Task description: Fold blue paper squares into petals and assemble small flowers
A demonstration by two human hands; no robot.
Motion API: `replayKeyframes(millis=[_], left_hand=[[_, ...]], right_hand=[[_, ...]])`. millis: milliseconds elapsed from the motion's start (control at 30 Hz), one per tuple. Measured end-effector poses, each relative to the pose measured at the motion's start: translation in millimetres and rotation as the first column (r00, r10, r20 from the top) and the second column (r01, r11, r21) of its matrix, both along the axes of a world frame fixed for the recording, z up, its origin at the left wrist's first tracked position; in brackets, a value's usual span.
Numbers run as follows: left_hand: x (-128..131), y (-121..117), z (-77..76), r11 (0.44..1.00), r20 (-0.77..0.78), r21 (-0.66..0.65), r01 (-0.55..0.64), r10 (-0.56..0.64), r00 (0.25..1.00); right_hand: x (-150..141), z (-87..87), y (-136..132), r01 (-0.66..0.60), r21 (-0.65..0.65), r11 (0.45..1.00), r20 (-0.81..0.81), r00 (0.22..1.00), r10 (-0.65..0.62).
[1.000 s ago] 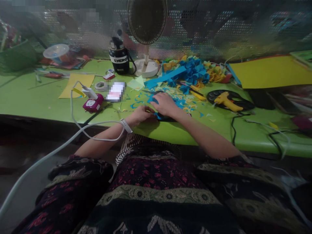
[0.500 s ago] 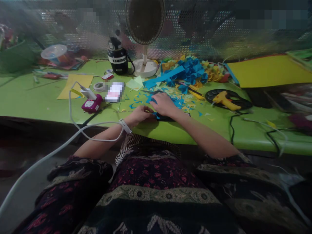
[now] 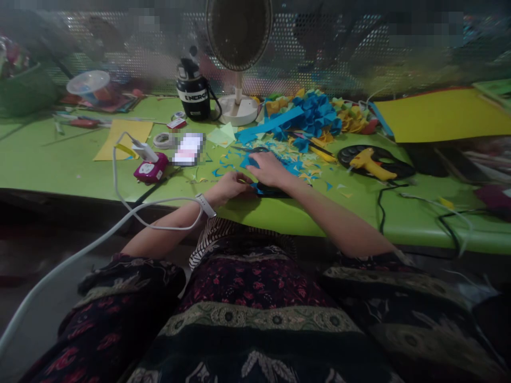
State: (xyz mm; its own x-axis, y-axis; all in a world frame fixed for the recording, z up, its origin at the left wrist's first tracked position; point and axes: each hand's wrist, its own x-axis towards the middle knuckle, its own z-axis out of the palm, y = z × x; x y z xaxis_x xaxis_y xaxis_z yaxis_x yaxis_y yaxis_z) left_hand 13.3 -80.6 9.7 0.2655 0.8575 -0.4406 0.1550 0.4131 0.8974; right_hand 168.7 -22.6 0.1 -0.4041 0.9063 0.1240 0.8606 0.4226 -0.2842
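Observation:
My left hand [image 3: 230,187], with a white watch on its wrist, pinches a small piece of blue paper [image 3: 258,188] at the fingertips. My right hand [image 3: 269,169] lies just beyond it, its fingers curled down over a scrap of blue paper [image 3: 249,161]. Under both hands a dark flat object [image 3: 273,192] shows, partly hidden, and I cannot tell what it is. Blue and yellow paper clippings [image 3: 295,165] lie scattered around the hands on the green table [image 3: 51,159].
Behind the clippings is a heap of folded blue and yellow paper [image 3: 315,114]. To the right are a yellow glue gun [image 3: 369,162] on a black stand and a yellow sheet [image 3: 443,114]. Further back stand a fan [image 3: 238,37] and a black flask [image 3: 194,90]. A white cable [image 3: 115,218] crosses my left forearm.
Both hands stay almost where they were over the blue paper. The whole view has shifted only slightly.

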Motion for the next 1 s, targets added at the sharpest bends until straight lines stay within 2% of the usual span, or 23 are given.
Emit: replayKeyframes(millis=[467,667,867,933,1000], left_hand=[[-0.3,1.7,-1.0,1.000,0.017,0.000,-0.005,0.005,1.000],[-0.7,3.2,-2.6,1.000,-0.007,-0.006,-0.002,0.002,1.000],[-0.2,4.2,-4.2,1.000,0.007,-0.013,0.010,-0.010,1.000],[-4.5,7.5,-2.8,0.999,-0.054,0.018,0.051,-0.050,0.997],[-11.4,13.8,1.7,0.988,-0.153,0.135,0.078,-0.057,0.987]], right_hand=[[-3.5,3.0,-4.8,0.017,-0.015,1.000,0.058,0.998,-0.017],[-4.2,1.0,-5.5,-0.011,0.021,1.000,0.084,0.996,0.009],[-4.9,2.2,-5.5,-0.029,-0.001,1.000,0.121,0.992,0.029],[-5.2,2.1,-4.7,-0.037,-0.001,0.999,0.126,0.991,0.037],[-5.0,0.7,-3.9,-0.049,0.006,0.999,0.126,0.991,0.048]])
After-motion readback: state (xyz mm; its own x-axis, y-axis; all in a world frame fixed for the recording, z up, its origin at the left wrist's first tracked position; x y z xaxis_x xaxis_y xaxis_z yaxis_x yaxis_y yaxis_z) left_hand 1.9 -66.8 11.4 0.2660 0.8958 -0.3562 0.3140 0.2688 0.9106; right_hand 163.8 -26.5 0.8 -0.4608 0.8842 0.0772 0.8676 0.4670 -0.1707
